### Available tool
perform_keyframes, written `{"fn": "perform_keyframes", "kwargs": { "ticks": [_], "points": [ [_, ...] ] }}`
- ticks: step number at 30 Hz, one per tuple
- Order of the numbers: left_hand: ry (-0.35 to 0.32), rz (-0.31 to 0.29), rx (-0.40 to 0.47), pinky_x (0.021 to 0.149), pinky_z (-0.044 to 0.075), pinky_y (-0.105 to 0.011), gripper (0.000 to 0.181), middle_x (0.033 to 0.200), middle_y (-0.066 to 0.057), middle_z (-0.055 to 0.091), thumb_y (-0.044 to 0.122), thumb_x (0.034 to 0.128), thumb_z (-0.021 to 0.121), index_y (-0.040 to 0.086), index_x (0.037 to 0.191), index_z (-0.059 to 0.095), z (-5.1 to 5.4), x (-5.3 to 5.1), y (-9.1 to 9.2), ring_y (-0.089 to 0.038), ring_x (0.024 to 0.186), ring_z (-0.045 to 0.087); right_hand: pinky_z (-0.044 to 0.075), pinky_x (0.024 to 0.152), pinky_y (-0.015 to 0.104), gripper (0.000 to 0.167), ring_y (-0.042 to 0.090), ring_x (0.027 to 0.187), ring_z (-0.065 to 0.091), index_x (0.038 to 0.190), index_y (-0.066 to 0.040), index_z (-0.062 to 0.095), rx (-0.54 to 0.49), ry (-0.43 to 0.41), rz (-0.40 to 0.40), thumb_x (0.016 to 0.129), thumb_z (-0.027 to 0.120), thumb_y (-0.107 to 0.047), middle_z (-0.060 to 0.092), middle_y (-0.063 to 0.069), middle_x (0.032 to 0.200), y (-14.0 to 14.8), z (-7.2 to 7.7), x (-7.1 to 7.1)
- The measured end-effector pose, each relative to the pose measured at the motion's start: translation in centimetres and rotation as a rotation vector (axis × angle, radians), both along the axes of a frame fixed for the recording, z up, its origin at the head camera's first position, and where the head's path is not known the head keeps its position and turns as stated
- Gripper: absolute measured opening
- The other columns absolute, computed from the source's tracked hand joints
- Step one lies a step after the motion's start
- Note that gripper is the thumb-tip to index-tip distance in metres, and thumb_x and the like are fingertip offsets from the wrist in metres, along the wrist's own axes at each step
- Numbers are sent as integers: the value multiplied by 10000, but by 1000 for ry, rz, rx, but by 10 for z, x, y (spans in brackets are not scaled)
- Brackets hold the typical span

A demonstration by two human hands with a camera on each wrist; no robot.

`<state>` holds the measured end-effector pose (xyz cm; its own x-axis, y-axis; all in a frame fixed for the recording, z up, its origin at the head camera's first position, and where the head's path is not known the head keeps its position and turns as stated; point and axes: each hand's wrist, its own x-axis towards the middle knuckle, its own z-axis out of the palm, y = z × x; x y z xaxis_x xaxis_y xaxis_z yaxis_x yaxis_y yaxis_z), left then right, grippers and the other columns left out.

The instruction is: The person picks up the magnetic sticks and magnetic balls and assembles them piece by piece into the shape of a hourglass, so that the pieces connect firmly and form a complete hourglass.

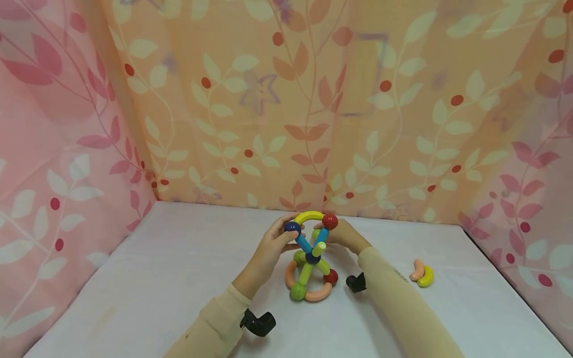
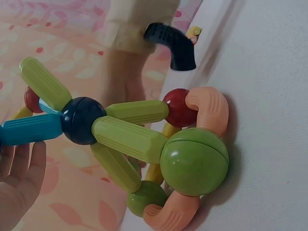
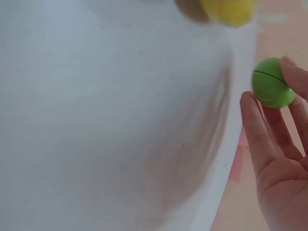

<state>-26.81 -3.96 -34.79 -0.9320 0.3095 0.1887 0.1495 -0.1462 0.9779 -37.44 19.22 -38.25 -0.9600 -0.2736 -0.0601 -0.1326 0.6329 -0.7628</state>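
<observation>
A ball-and-stick toy structure (image 1: 306, 273) stands on the table, built of straight and curved rods joined by coloured balls. My left hand (image 1: 270, 241) grips it at the upper left, thumb on a dark blue ball (image 1: 293, 228); in the left wrist view its fingers lie near a blue rod (image 2: 33, 129). Behind the structure, my right hand (image 1: 343, 235) pinches a green ball (image 3: 272, 83) between thumb and fingers. A yellow curved rod (image 1: 309, 216) spans the top to a red ball (image 1: 330, 222). Peach curved rods (image 1: 319, 294) form part of the base ring.
On the right of the white table (image 1: 134, 278) lie a loose peach curved rod (image 1: 417, 269) and a yellow curved rod (image 1: 426, 277), side by side. Patterned cloth (image 1: 313, 99) hangs behind and at both sides. Black mounts (image 1: 259, 324) sit at both wrists.
</observation>
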Motion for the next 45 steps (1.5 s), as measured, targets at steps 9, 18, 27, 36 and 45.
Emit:
{"fn": "perform_keyframes", "kwargs": {
  "ticks": [9,18,27,36,45],
  "points": [
    [0,-9,-11,1052,502,-445,469,1391,-202,550,200,1025,489,145,1484,413,2,0,1,-310,1233,584,437,1108,504,508,217,1109,702,1339,-70,597,-310,-106,-105,912,716,-318,705,101,1234,36,14,48],
    [9,12,-27,1045,508,-441,452,1357,-178,569,194,1024,480,155,1472,434,2,0,1,-275,1237,580,504,1027,387,522,133,1061,663,1310,-109,609,-318,14,-84,867,764,-337,705,-18,1158,47,43,94],
    [-2,4,-14,1046,507,-438,475,1375,-186,564,195,1024,485,139,1490,412,0,-1,0,-302,1234,585,550,885,230,468,102,1008,672,1260,-31,637,-341,100,-19,865,774,-242,702,-85,1087,38,64,117],
    [4,11,-13,1036,516,-430,461,1339,-178,569,196,1026,490,146,1480,425,0,-1,0,-251,1198,600,592,878,299,501,187,1056,701,1281,-69,644,-373,155,48,833,804,-226,637,79,1291,18,84,131],
    [0,17,-12,1038,512,-443,449,1346,-175,569,185,1026,485,160,1471,437,1,1,1,-266,1235,578,554,894,189,414,52,1082,624,1209,-28,671,-314,342,130,828,800,-127,638,147,1279,7,86,136]
  ]
}}
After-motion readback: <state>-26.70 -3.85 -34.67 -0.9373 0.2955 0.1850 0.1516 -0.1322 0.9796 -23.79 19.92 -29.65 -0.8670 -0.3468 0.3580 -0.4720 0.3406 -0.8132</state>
